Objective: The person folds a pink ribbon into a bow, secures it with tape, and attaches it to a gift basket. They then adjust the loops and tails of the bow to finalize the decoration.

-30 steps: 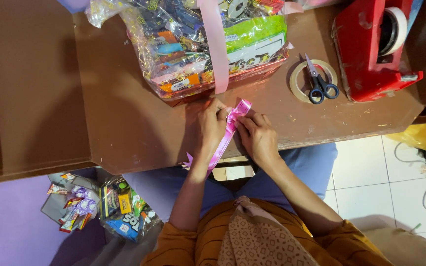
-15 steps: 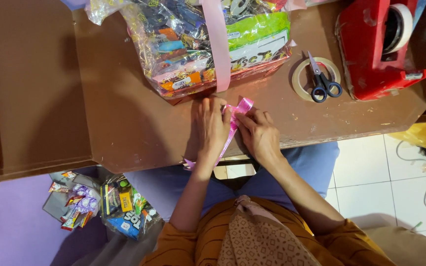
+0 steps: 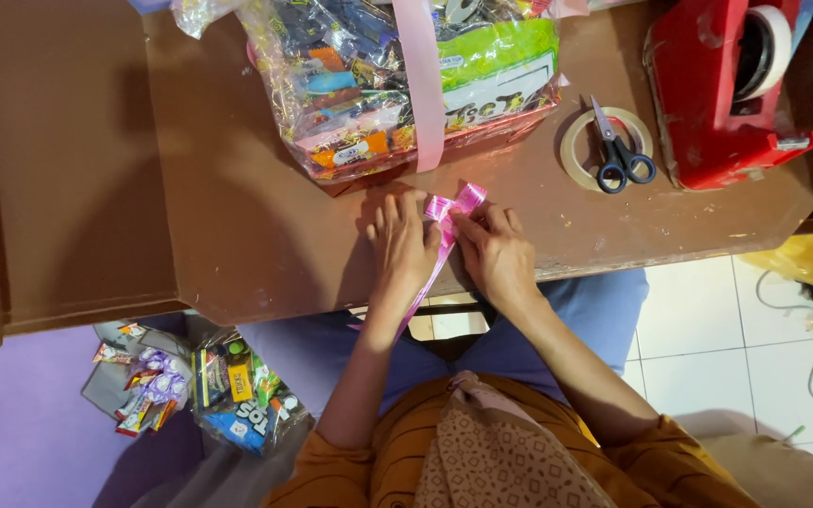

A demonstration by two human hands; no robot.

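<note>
- One head-worn view, looking straight down from above.
- It sits fairly near the brown wooden table (image 3: 237, 235), facing its near edge and the white tiled floor (image 3: 698, 339).

- I see my left hand (image 3: 405, 246) and right hand (image 3: 496, 254) side by side at the bench (image 3: 237, 235) front edge, the ribbon (image 3: 446, 221) between them.
- The wrapped hamper (image 3: 406, 80) sits just behind my hands.
- The tape roll (image 3: 576, 150) lies right of it, scissors (image 3: 618, 150) on top.
- The tape dispenser (image 3: 722, 89) stands farther right.
- Snack packets (image 3: 199, 386) lie on the floor, below the bench to my left.
</note>
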